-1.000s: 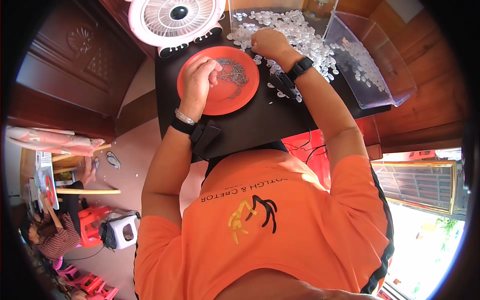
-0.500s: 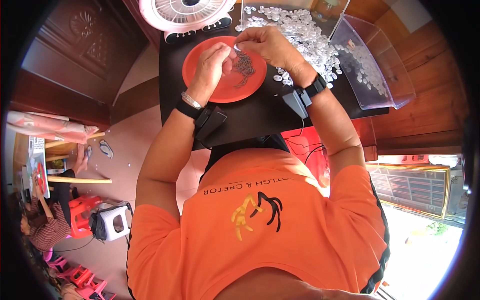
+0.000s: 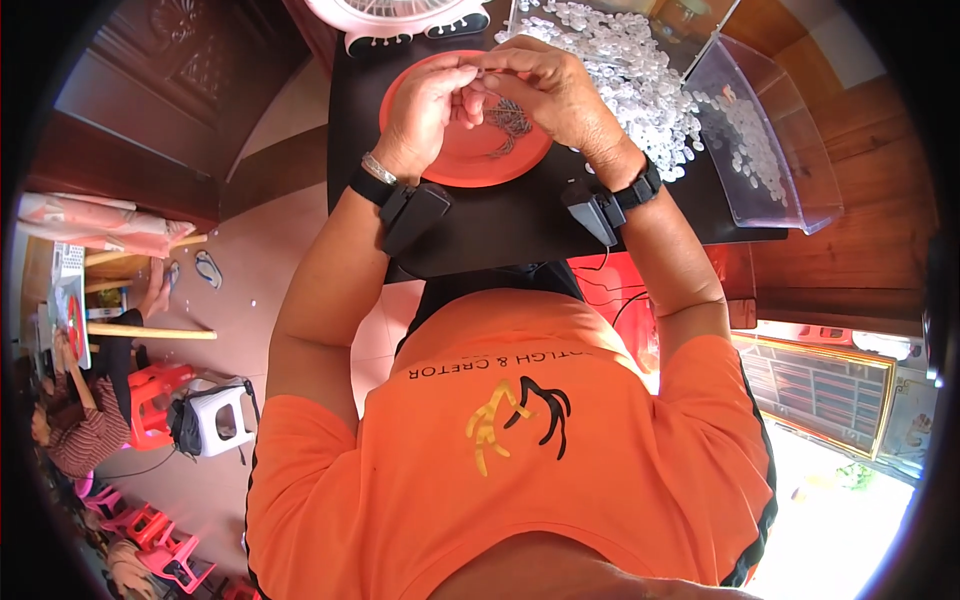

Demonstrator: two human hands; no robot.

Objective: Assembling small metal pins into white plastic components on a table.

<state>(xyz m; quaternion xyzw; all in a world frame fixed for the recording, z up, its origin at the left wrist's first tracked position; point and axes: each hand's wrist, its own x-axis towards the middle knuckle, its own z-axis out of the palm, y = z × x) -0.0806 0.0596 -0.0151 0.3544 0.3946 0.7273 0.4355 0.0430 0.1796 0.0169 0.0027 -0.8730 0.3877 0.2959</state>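
Observation:
My left hand [image 3: 424, 112] and my right hand [image 3: 562, 98] meet fingertip to fingertip above a round orange-red plate [image 3: 458, 166]. Both are closed in a pinch; what sits between the fingertips is too small or hidden to make out. On the plate, partly behind my right hand, lies a small heap of thin grey metal pieces [image 3: 512, 120]. Right of the plate spreads a large pile of small clear-white oval plastic pieces [image 3: 645, 85]. Each wrist wears a black strap with a dark box on it.
A clear plastic bin [image 3: 812, 200] holding more white pieces stands at the table's right side. A pink-white fan [image 3: 385, 12] is at the far edge of the dark table [image 3: 490, 235]. To the left, another person [image 3: 95, 425] sits near red and white stools [image 3: 222, 420].
My right hand has come in against my left, and the white piece seen at its fingertips is now out of sight. The view has shifted slightly, moving the table up and right.

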